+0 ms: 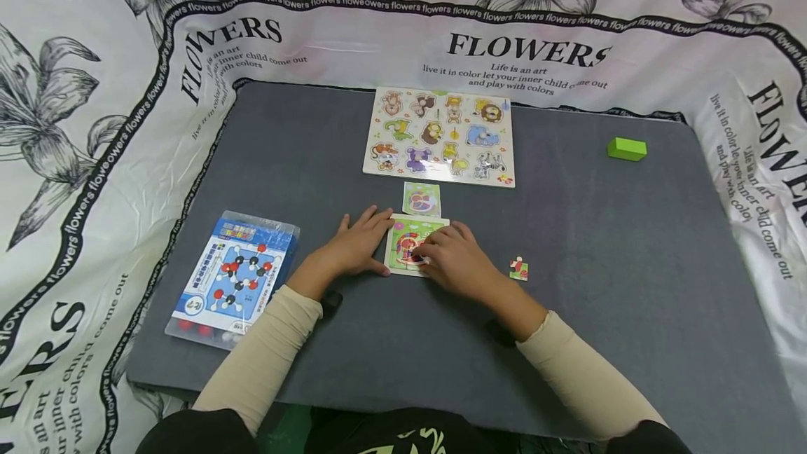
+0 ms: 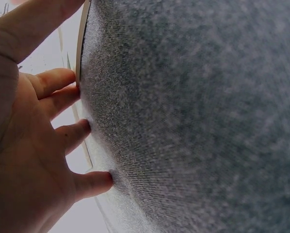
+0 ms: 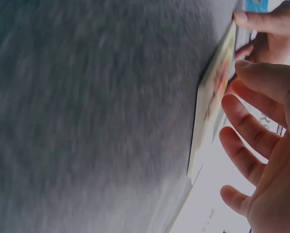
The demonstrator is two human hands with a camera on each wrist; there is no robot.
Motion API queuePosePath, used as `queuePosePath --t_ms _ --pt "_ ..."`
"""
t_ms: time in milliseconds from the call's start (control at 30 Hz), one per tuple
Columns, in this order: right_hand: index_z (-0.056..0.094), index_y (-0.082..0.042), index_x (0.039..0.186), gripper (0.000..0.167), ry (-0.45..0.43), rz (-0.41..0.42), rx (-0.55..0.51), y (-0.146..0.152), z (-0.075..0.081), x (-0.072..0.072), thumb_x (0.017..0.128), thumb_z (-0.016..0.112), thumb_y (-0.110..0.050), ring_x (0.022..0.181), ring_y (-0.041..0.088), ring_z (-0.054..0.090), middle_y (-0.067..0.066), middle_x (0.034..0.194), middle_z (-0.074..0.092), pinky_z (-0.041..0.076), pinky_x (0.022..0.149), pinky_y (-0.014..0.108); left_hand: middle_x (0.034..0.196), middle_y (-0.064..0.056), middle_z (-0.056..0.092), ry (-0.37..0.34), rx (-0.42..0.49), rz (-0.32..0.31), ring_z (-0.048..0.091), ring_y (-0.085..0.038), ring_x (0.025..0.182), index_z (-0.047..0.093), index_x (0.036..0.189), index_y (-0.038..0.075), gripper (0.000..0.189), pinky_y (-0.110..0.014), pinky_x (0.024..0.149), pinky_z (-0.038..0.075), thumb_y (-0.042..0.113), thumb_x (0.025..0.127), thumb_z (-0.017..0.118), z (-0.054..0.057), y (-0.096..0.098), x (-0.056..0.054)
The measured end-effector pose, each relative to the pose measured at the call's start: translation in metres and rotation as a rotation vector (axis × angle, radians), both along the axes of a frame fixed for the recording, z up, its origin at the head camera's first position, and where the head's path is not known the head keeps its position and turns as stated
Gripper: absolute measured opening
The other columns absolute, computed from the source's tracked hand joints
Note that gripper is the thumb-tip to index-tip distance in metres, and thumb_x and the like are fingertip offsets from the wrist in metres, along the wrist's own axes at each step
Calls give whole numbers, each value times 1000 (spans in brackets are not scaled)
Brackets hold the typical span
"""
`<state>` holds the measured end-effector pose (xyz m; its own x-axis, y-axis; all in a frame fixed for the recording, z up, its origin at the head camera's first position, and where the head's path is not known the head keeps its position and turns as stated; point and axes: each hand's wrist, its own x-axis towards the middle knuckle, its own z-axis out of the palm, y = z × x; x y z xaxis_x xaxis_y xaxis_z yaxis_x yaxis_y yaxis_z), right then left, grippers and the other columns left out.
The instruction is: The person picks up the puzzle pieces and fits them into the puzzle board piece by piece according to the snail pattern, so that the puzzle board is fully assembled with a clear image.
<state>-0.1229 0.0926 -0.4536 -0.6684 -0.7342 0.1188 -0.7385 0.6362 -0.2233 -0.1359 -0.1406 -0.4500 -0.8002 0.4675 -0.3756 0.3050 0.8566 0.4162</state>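
A small square jigsaw board (image 1: 398, 252) with a green picture lies on the grey table, its middle partly covered by a hand. My left hand (image 1: 361, 242) is spread along its left edge, thumb near the lower left corner and fingertips at the upper left. In the left wrist view, fingertips (image 2: 82, 127) reach the table beside the board's edge. My right hand (image 1: 459, 258) lies over the board's right side, fingertips touching the picture. The right wrist view shows its thumb and index close together at the board, other fingers loosely bent; no piece shows between them.
A loose jigsaw piece (image 1: 519, 270) lies right of my right hand. Above the board is a picture card (image 1: 422, 199), then an animal puzzle board (image 1: 441, 133). A boxed molecule model set (image 1: 233, 279) lies at left, a green block (image 1: 627, 149) at far right.
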Motion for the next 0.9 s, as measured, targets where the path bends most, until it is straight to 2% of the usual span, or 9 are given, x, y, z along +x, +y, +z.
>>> queuePosePath --t_ms 233,567,800,900 --pt "73 -15 109 27 -19 -77 -5 29 5 -1 83 78 -23 109 29 57 5 105 68 31 106 59 164 -5 9 5 4 -16 0 -29 151 23 155 11 97 -68 112 5 42 81 78 -1 1 2" --pt "72 -13 113 35 -67 -151 32 70 15 -5 80 81 -22 111 33 55 9 109 66 28 106 61 164 -5 9 2 -4 0 0 -29 151 23 155 11 98 -68 112 5 42 80 78 2 0 1" --pt "71 -14 117 45 -123 -220 72 95 19 -3 75 84 -25 114 32 54 10 114 66 30 104 56 164 -5 9 -2 6 0 0 -29 151 24 155 11 96 -68 112 5 41 81 78 2 0 2" --pt "70 -14 118 50 -145 -247 91 105 19 -1 73 86 -26 115 34 53 11 115 66 29 103 58 164 -5 9 -5 8 -3 -1 -28 151 24 155 11 96 -68 112 5 41 81 77 2 0 2"
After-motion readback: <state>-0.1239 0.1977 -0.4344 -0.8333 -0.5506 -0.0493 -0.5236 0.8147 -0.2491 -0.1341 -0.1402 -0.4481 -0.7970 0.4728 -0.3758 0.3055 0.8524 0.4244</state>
